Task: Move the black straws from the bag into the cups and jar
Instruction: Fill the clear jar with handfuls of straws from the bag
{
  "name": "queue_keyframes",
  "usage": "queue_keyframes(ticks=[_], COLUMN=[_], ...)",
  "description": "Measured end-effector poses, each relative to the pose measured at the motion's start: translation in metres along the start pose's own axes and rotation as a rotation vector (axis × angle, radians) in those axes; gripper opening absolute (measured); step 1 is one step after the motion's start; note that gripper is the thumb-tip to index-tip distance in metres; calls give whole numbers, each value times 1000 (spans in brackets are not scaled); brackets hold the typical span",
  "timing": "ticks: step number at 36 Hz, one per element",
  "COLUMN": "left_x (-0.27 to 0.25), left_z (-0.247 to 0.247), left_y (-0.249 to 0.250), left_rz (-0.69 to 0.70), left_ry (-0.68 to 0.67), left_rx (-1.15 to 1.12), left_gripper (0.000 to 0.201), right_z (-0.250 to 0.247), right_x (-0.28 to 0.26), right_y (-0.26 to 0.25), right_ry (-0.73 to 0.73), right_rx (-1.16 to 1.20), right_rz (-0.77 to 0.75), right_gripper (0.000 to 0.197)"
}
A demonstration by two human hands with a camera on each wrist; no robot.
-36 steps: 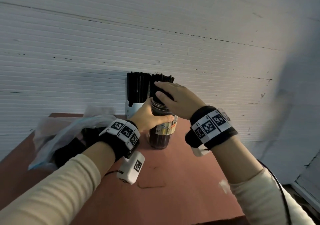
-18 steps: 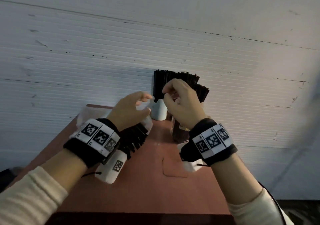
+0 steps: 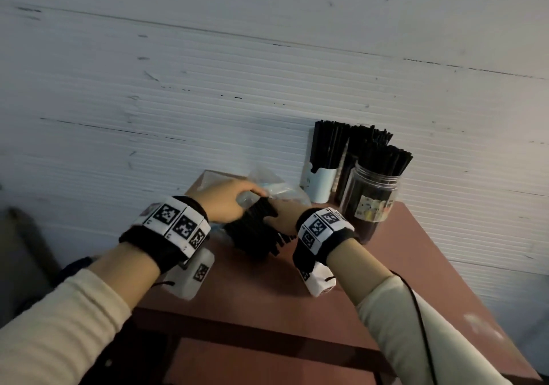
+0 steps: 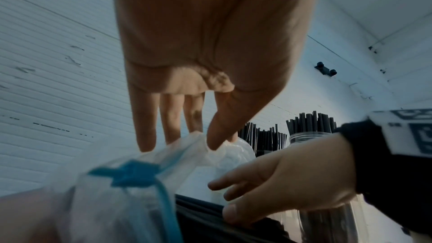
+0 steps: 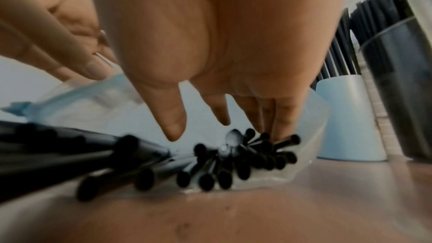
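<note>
A clear plastic bag (image 3: 280,189) with a blue zip strip (image 4: 140,175) lies on the table, and a bundle of black straws (image 3: 252,236) sticks out of its mouth towards me. My left hand (image 3: 251,195) pinches the bag's upper edge (image 4: 201,147) between thumb and fingers. My right hand (image 5: 222,130) reaches into the bag mouth with spread fingers, its fingertips (image 5: 278,128) touching the straw ends (image 5: 233,162) and the thumb held apart. At the back right stand a clear jar (image 3: 374,185) and a white cup (image 3: 320,184), both full of upright straws.
The reddish table (image 3: 297,310) stands against a white ribbed wall (image 3: 208,87). A second, clear cup of straws (image 3: 346,173) is between the white cup and the jar. The jar is close to my right wrist. The table's front and right edges are near.
Both hands left the jar and moved left and down to the bag. The left hand took hold of the bag's edge; the right hand went in among the straws.
</note>
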State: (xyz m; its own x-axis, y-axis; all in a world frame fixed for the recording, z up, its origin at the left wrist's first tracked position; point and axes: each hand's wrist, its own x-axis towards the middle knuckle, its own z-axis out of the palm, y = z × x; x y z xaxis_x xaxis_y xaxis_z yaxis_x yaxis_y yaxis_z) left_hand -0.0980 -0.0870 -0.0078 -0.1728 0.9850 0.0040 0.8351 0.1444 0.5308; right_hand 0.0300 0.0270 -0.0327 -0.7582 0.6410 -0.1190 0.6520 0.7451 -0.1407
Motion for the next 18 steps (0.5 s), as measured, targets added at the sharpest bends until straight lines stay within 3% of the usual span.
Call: queue_keyframes(ticks=[4, 11, 18], left_x=[2, 6, 7], left_z=[3, -1, -2], left_y=[2, 3, 0], left_rz=[-39, 28, 21], left_ry=[73, 145, 156], left_rx=[1, -2, -62], left_gripper=[65, 61, 60], right_z=[0, 1, -4], right_x=[5, 10, 7], right_y=[0, -1, -3], right_ry=[27, 2, 137], right_rx=[3, -5, -160], right_rz=[18, 54, -96], right_gripper=[48, 56, 38])
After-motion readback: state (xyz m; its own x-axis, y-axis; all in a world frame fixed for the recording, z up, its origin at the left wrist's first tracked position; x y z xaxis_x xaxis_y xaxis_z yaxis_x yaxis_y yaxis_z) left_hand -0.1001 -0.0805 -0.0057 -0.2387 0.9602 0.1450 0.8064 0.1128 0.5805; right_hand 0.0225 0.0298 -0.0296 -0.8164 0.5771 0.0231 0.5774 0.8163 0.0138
